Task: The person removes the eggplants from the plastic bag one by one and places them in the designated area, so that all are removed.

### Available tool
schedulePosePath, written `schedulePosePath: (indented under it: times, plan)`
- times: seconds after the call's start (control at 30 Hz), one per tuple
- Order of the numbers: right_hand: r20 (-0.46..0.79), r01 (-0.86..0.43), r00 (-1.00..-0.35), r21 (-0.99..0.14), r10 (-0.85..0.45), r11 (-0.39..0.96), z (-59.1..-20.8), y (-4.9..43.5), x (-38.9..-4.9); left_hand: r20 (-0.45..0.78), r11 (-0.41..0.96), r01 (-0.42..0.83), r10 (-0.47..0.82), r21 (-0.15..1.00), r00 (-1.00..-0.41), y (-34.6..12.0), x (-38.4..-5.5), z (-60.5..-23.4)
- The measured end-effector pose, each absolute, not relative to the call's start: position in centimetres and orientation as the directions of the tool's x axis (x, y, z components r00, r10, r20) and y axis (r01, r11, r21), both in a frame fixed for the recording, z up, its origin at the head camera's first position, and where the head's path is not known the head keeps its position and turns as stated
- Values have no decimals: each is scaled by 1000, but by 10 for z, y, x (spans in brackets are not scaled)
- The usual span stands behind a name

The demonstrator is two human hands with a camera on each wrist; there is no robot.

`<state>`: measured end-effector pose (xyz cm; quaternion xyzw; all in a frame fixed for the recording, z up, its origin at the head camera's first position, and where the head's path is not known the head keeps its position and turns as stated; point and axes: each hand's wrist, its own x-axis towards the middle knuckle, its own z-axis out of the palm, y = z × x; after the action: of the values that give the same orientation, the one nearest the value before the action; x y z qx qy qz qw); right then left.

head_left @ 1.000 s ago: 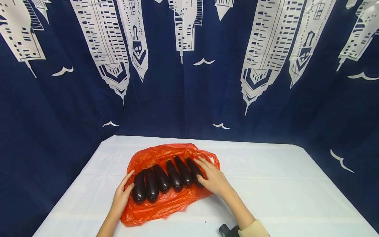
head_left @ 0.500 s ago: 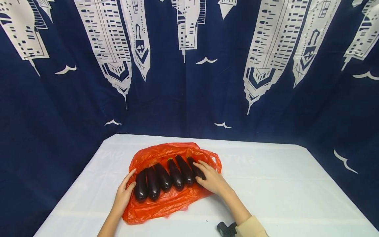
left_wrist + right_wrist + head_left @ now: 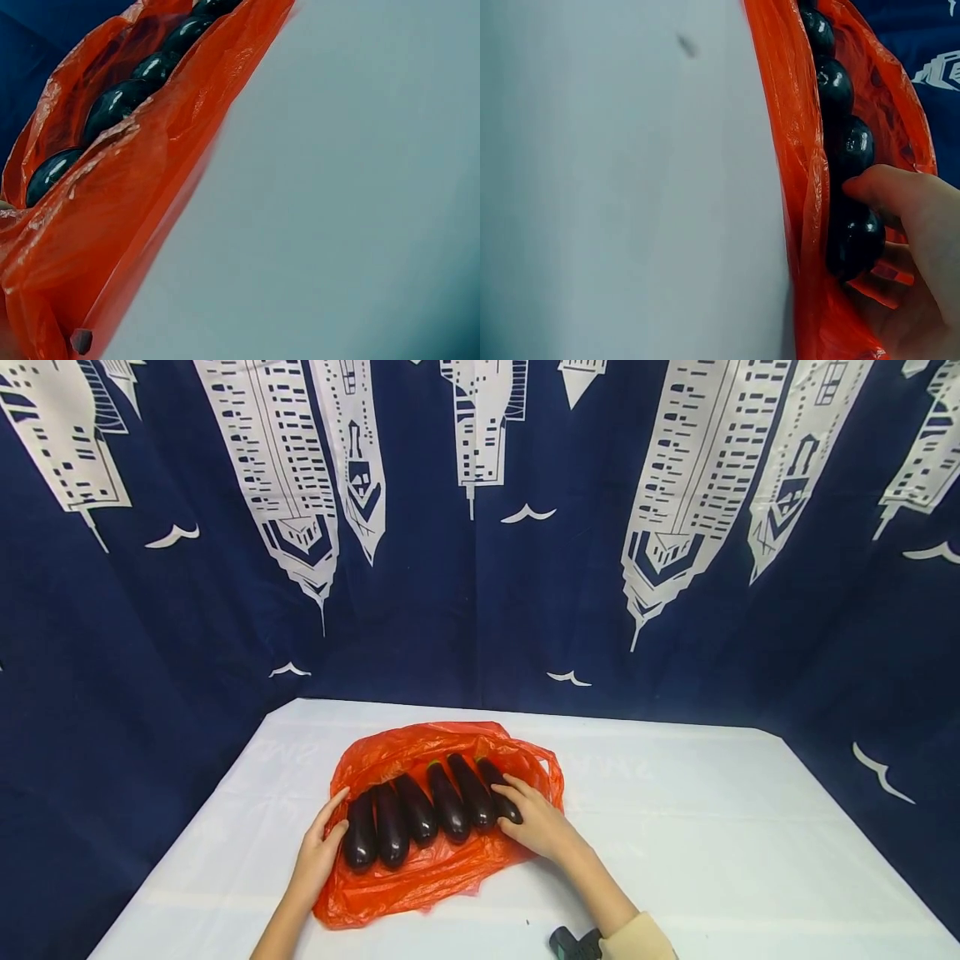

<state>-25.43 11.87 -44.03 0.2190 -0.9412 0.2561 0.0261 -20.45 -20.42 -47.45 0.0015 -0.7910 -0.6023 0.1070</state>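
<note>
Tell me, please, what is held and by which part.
The right hand grips the rightmost eggplant by its body; whether the left hand holds the bag is unclear.

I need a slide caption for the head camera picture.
Six eggplants lie side by side on a red plastic bag, left hand at one end, right hand on the last eggplant.

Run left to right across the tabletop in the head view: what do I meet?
Left hand → first eggplant → second eggplant → third eggplant → fourth eggplant → fifth eggplant → sixth eggplant → right hand → sleeve
</note>
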Motion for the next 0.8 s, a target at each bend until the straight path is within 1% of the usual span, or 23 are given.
schedulePosePath:
  times: [0.17,0.4,0.8]
  plan:
    - [165,-444,-894,-457,-417,771,-438,118,-254,153,268,113,-134,957,-979,-204,-204,-474]
    - [133,-435,-896,-464,-424,772,-429,119,-250,148,268,108,-135,957,-980,-204,-205,-473]
    - [27,-353,-921,-482,-389,802,-399,119,-233,150,279,109,-130,954,-980,-203,-205,-472]
